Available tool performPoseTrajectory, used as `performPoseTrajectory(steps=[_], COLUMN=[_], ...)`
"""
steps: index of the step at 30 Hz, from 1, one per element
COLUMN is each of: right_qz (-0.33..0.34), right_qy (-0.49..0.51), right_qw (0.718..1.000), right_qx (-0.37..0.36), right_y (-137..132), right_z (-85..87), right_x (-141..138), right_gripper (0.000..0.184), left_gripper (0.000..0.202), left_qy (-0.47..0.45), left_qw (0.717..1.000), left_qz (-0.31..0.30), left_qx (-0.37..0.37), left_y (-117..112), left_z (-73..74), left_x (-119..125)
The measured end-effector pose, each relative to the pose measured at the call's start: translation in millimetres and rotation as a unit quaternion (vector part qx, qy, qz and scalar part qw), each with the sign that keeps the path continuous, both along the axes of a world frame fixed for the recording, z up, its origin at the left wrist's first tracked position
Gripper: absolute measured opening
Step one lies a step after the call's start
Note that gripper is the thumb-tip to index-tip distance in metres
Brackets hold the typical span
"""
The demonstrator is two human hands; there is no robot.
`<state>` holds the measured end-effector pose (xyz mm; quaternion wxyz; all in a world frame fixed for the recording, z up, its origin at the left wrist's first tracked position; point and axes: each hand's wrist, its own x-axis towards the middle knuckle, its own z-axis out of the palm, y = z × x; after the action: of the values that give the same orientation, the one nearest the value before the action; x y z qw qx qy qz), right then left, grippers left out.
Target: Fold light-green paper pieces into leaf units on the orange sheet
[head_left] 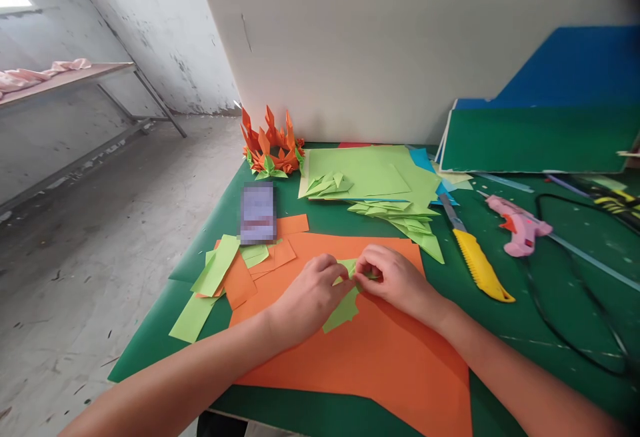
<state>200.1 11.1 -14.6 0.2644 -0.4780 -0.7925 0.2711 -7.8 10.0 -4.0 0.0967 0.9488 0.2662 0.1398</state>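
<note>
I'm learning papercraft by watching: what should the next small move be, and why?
Probably press a crease into the green paper: the left hand and right hand pinch it close together, the orange sheet lies beneath as backing, and the folded green pieces farther back suggest folding.

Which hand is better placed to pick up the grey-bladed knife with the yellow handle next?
Likely your right hand: the knife lies to its right, with your left hand farther off. Both are busy at light-green paper, though.
</note>
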Motion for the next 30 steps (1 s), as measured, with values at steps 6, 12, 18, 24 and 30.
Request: performPoseTrajectory(steps=[6, 12, 18, 24, 30], right_qz=[0.001, 0.001, -0.003, 0.004, 0.002], right_qy=[0.001, 0.003, -0.004, 0.011, 0.008], right_qw=[1.000, 1.000, 1.000, 1.000, 1.000], right_qx=[-0.007, -0.009, -0.017, -0.020, -0.021], right_y=[0.5, 1.3, 1.7, 1.5, 1.9], right_z=[0.5, -0.5, 1.3, 0.7, 0.2], right_x=[0.1, 0.4, -0.2, 0.8, 0.6], right_gripper=[0.014, 0.013, 0.013, 0.013, 0.014], left_gripper=[0.026, 0.020, 0.022, 0.024, 0.017], left_qy=[0.021, 0.043, 0.061, 0.073, 0.082], left_qw=[0.999, 0.998, 0.994, 0.995, 0.996], left_qz=[0.026, 0.051, 0.088, 0.061, 0.026], left_qx=[0.004, 0.023, 0.034, 0.029, 0.027], left_y=[-4.7, -9.0, -3.6, -2.0, -4.1], left_z=[-0.6, 1.6, 11.0, 12.6, 8.2], left_x=[1.4, 1.6, -1.8, -0.2, 2.5])
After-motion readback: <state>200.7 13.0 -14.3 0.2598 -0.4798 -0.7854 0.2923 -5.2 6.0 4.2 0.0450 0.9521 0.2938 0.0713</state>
